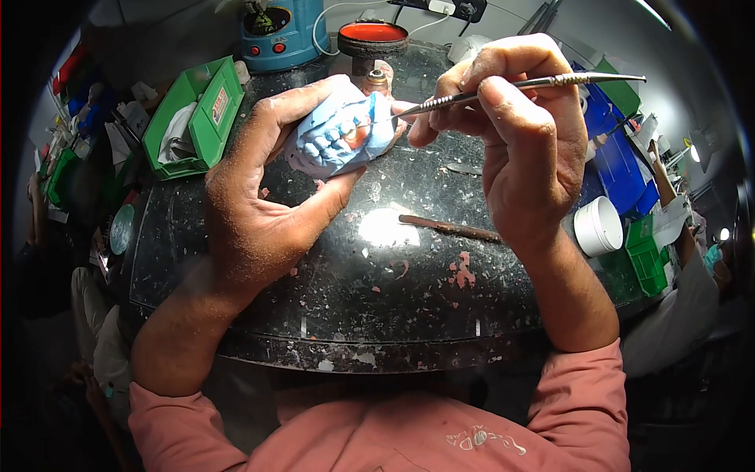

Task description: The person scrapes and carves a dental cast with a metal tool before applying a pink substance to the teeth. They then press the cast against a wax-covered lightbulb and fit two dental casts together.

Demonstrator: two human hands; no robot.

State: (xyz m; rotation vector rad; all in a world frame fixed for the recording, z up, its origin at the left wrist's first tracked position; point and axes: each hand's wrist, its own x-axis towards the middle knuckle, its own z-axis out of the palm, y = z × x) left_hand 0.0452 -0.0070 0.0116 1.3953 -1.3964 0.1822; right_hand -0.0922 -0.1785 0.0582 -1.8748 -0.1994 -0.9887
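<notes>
Two bare hands work above a dark, wax-flecked tabletop (377, 299): the left hand (259, 197) grips a blue dental cast (338, 138) held clear of the surface, while the right hand (519, 141) pinches a slim metal carving tool (519, 85), its tip touching the cast. Beyond lie a spare instrument (448, 228), a white jar (598, 226), a green bin (197, 118) and a blue machine (279, 31).
</notes>
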